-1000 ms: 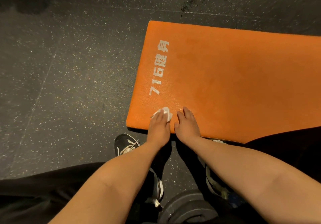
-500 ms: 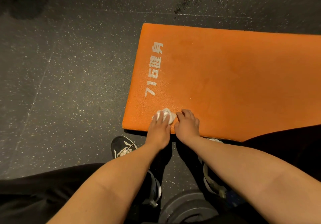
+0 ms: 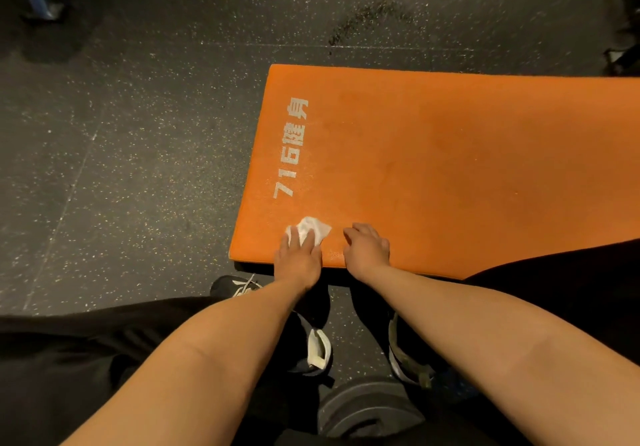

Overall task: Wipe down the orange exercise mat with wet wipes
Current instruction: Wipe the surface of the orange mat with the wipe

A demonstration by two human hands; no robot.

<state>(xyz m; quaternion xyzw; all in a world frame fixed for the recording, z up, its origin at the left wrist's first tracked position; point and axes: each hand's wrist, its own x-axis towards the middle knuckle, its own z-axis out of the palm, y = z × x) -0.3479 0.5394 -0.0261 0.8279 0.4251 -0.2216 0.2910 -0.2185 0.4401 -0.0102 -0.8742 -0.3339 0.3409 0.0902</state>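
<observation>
1. Fingers of the left hand lay fairly straight and a little spread over the wet wipe, pressing it flat against the orange mat rather than pinching it.
2. The wipe, white and crumpled, sat on the mat's near left corner. Its far part stuck out beyond the fingertips, and a flap showed to the right of the hand.
3. It lay just below the bottom digit of the white lettering printed along the mat's short left end.
4. The right hand rested on the mat just to the right of the wipe, apart from it. Its fingers were loosely bent with the tips on the surface, holding nothing.
5. Both wrists crossed the mat's near long edge.
6. The mat lay flat on a dark speckled floor.
7. Off the mat's near edge stood a black shoe, and nearer the person a dark weight plate.
</observation>
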